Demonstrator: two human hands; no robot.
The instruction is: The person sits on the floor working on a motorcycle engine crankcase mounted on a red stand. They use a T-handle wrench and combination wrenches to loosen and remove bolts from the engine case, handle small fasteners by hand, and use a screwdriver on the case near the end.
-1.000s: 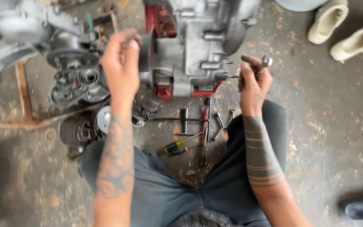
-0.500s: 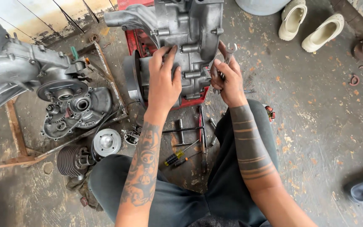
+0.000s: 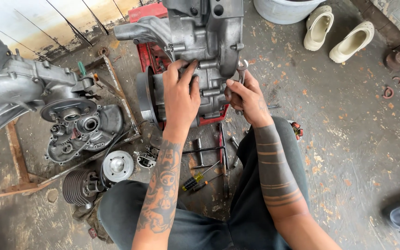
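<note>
Two hands are on the engine crankcase (image 3: 204,41), which stands upright on a red stand (image 3: 150,51) on the concrete floor (image 3: 348,153) directly ahead of your knees. Use this crankcase as the reference for all positions.

Far left of the crankcase lies a second engine casing (image 3: 19,83), with an open gear cover (image 3: 86,132) beside it. Nearer to you on that side are a finned cylinder (image 3: 77,187) and a piston (image 3: 118,165).

Your left hand (image 3: 181,95) lies flat on the lower front of the crankcase, fingers spread and bracing it; it grips nothing. Below the crankcase, between your legs, lie a T-handle wrench (image 3: 202,153) and two screwdrivers (image 3: 197,179).

Your right hand (image 3: 246,95) is closed round a spanner (image 3: 241,69), whose ring end sits against the crankcase's right edge.

Judged from the loose parts, dismantling is well advanced: cylinder and piston are off. The crankcase halves appear still joined, so fasteners remain.

Right of the crankcase the floor is stained and flecked with debris. A grey tub (image 3: 285,9) and a pair of cream clogs (image 3: 336,32) stand at the far right.
</note>
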